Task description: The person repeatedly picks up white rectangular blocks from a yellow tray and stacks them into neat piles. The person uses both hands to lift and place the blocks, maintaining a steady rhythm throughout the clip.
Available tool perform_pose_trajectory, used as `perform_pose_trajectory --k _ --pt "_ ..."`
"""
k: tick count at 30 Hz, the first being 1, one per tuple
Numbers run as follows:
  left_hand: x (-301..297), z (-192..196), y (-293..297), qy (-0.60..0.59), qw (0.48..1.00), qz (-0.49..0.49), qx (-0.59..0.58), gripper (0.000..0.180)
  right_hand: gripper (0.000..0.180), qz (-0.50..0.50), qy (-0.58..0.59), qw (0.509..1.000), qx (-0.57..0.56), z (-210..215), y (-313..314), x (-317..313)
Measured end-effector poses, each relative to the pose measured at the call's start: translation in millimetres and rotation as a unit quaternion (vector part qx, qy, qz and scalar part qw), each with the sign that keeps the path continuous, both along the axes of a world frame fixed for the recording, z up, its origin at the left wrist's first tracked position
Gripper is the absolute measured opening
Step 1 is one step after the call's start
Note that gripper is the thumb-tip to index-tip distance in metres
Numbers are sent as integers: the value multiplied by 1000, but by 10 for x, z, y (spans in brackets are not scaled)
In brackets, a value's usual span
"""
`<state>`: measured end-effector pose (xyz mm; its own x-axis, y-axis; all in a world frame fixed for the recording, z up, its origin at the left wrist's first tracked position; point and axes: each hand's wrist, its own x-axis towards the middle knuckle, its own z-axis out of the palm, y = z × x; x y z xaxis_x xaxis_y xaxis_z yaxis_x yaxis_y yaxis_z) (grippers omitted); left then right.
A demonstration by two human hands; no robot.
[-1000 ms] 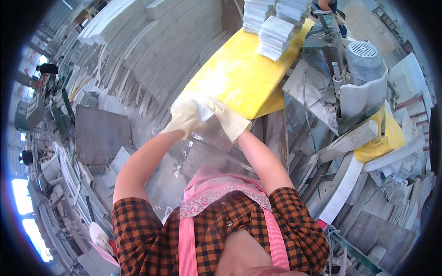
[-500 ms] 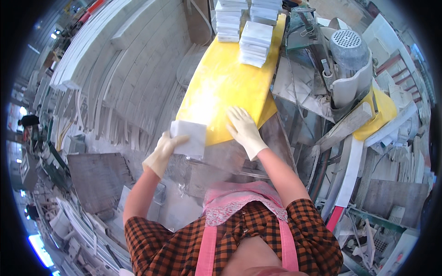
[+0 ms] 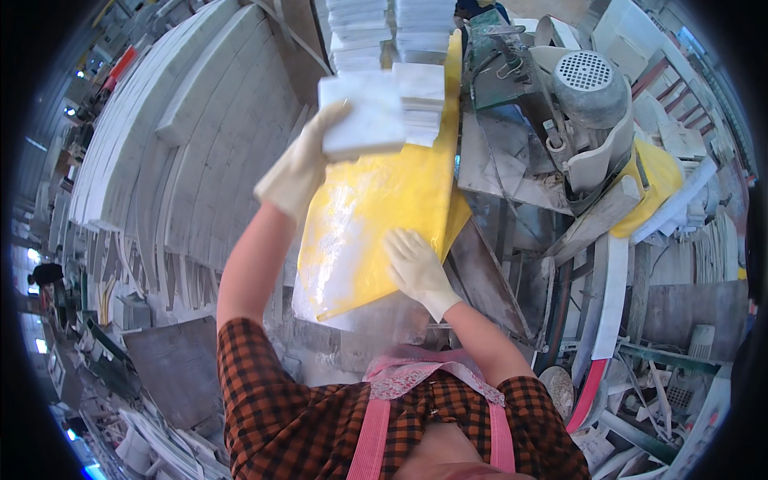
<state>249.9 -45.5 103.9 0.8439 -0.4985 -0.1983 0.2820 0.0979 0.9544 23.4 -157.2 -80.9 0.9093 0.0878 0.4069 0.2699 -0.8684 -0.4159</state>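
My left hand (image 3: 302,168), in a pale glove, grips a small stack of white square tiles (image 3: 362,117) and holds it up over the far end of a yellow sheet (image 3: 376,216) that covers the bench. Just beyond it stand stacks of the same white tiles (image 3: 388,36). My right hand (image 3: 414,268), also gloved, rests flat with fingers spread on the near part of the yellow sheet and holds nothing.
A cutting machine with a grey round motor (image 3: 588,80) stands to the right of the sheet, with a yellow part (image 3: 656,172) beside it. Long pale stone slabs (image 3: 176,136) lie to the left. Scrap strips and offcuts (image 3: 640,336) litter the right and lower left.
My left hand has lifted the white tiles from the near edge of the yellow sheet and carried them away toward the stacks. My right hand let go and settled on the sheet.
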Motion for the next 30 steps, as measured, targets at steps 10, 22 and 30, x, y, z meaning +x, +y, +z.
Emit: perform_pose_trajectory --k 10,22,30 --pt "777 332 -1379 30 997 -63 41 54 45 -4 9 999 41 54 -45 8" --pt "1165 153 -1452 20 990 -119 73 63 45 4 3 998 66 8 -47 -2" --pt "954 549 -1237 -240 909 -127 317 65 45 4 0 998 66 -4 -47 -6"
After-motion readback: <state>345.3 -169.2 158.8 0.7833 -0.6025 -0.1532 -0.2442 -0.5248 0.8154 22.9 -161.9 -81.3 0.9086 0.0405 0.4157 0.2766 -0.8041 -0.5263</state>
